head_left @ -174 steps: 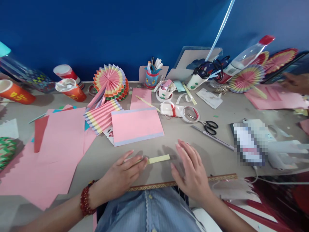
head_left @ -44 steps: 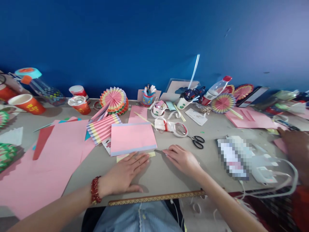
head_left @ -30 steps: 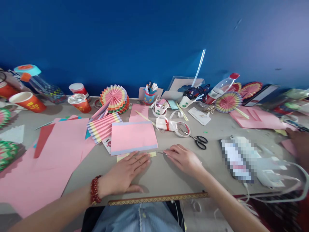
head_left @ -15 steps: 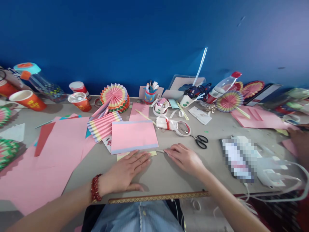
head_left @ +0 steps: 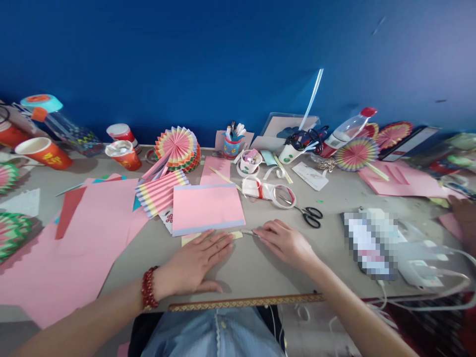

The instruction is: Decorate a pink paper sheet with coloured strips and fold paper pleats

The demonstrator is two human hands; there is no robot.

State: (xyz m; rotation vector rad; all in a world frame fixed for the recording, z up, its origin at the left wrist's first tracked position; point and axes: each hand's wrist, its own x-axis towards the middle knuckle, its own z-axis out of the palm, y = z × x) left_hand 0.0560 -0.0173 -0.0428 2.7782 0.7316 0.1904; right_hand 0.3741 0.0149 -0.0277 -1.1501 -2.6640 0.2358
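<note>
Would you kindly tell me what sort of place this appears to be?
Probably a paper-craft worktable: there are a pleated paper fan, black-handled scissors and a yellow paper strip under the person's left hand.

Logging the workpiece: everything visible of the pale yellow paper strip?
The pale yellow paper strip is narrow, flat on the grey tabletop beside the lilac-edged pink paper. The left hand covers its middle; both ends show. A slim grey tool in the right hand points at its right end; contact unclear.
</note>
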